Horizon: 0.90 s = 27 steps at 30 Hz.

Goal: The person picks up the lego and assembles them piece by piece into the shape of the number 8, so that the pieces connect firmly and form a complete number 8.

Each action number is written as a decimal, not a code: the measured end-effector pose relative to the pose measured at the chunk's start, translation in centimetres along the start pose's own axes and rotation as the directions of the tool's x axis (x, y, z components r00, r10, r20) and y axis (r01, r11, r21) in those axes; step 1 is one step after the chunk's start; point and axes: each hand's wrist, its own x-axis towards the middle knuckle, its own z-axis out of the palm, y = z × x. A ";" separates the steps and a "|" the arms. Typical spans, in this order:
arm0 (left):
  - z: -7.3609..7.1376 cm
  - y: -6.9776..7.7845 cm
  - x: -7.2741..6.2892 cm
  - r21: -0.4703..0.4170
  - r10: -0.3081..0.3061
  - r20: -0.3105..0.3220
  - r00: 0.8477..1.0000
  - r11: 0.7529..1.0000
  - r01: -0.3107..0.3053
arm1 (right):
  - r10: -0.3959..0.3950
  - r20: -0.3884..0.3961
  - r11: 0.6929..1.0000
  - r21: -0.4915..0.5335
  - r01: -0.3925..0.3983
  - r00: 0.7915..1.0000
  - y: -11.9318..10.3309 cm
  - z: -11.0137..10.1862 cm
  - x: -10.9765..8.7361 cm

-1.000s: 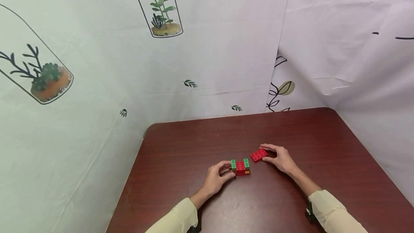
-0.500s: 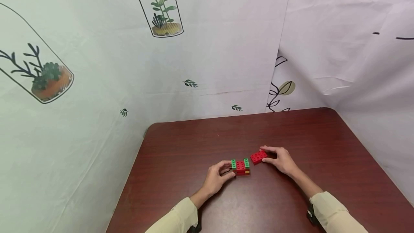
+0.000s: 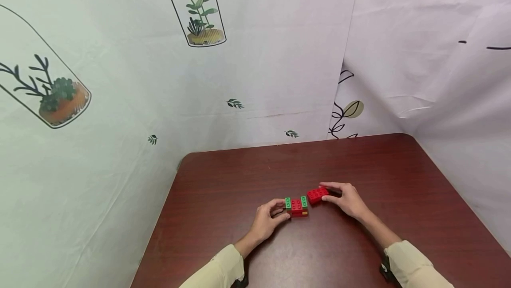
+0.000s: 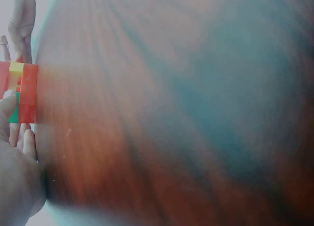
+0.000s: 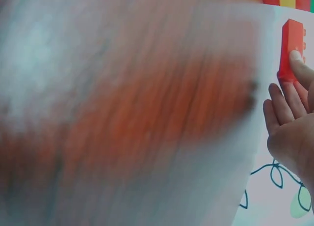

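Observation:
On the table stands a small stack of toy building bricks (image 3: 296,208), red with two green bricks on top and a yellow one lower down. My left hand (image 3: 265,219) grips its left end between thumb and fingers. In the left wrist view the thumb lies along the stack (image 4: 28,93). My right hand (image 3: 347,198) pinches a loose red building brick (image 3: 317,195), studs up, close behind the stack's right end. The right wrist view shows this red brick (image 5: 291,44) between thumb and fingertips, with the stack's edge above it.
The brown table (image 3: 239,177) has rounded far corners. Pale wall sheets (image 3: 259,66) printed with plants hang behind it and along both sides.
My right hand has shifted slightly left and nearer with the red brick, closing in on the stack. The left hand and the stack hold their place.

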 end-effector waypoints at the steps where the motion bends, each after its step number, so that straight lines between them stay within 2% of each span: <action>1: 0.0 0.0 0.0 0.000 0.001 -0.001 1.000 1.000 -0.001 | -0.001 -0.004 1.000 0.003 0.001 1.000 -0.1 0.0 0.0; 18: 0.0 -0.1 -0.1 -0.011 0.011 0.003 1.000 1.000 -0.011 | 0.035 -0.058 0.988 0.152 -0.026 0.998 -2.0 0.4 0.6; 27: 0.1 -0.1 0.0 -0.010 0.012 0.002 1.000 1.000 -0.012 | 0.021 -0.042 0.970 0.244 -0.010 0.999 -3.5 0.6 0.8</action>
